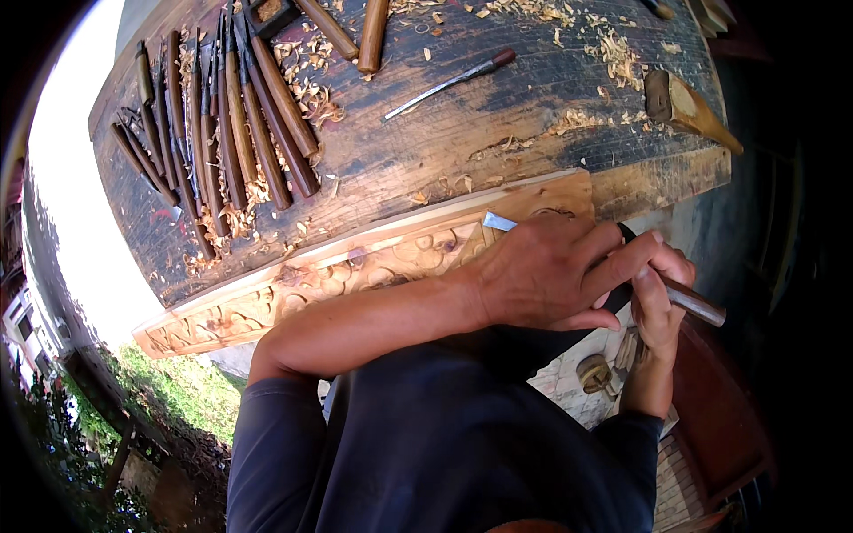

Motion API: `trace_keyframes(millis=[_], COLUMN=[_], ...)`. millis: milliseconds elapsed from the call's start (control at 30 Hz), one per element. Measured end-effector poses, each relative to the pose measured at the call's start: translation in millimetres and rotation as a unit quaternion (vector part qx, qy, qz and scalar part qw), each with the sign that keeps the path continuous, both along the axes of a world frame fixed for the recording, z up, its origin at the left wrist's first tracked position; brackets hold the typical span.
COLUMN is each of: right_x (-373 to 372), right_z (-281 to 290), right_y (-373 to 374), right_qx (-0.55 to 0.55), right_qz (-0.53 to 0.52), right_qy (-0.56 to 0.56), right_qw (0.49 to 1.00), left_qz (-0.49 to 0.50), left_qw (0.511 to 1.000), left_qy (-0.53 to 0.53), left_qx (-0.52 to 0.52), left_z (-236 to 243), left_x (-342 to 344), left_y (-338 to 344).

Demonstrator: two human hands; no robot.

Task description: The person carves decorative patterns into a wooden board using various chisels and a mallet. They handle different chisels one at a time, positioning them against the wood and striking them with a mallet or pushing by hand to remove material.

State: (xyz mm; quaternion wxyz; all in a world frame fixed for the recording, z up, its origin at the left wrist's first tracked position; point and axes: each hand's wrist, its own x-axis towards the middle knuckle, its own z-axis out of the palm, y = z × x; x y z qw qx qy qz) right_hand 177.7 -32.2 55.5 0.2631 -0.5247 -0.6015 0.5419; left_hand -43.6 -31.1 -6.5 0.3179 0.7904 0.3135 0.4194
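Note:
A long pale wooden board with carved relief lies along the workbench's near edge. My left hand lies over its right part, closed on a chisel whose flat steel blade shows above my knuckles, tip near the carving. My right hand is closed on the same chisel's dark wooden handle, just beyond the board's right part, its fingers meeting those of my left hand. The middle of the chisel is hidden behind my fingers.
The worn workbench holds a row of carving tools among shavings, two wooden handles, a loose slim tool and a wooden mallet. A reddish wooden piece and a round object sit below at right.

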Motion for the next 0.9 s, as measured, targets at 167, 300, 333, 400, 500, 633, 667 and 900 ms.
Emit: trace_keyframes(millis=[167,300,333,400,500,633,667,900], right_x=[-4,-8,-9,-7,-3,3,4,5], right_z=[-2,-3,-3,-1,-6,-14,-15,-20], right_y=[0,5,7,13,20,21,22,18], right_qx=[-0.003,0.011,0.017,0.022,0.017,0.038,0.045,0.009], right_qz=[-0.005,-0.002,0.004,0.026,0.039,0.040,0.042,0.011], right_qy=[0.003,0.017,0.022,0.011,0.016,0.014,0.011,0.022], right_qw=[1.000,1.000,1.000,0.999,0.999,0.998,0.998,1.000], left_qz=[0.003,0.017,0.019,0.022,0.031,0.024,0.026,0.022], left_qw=[0.999,0.999,0.999,0.999,0.999,0.998,0.998,0.998], left_qy=[-0.030,-0.017,-0.018,-0.021,-0.009,-0.007,-0.004,-0.010], left_qx=[-0.020,-0.023,-0.024,-0.027,-0.039,-0.054,-0.055,-0.052], left_z=[-3,-3,-4,-4,-3,-2,-3,-2], left_x=[1,1,1,1,2,2,3,3], left_y=[1,0,0,0,0,1,0,3])
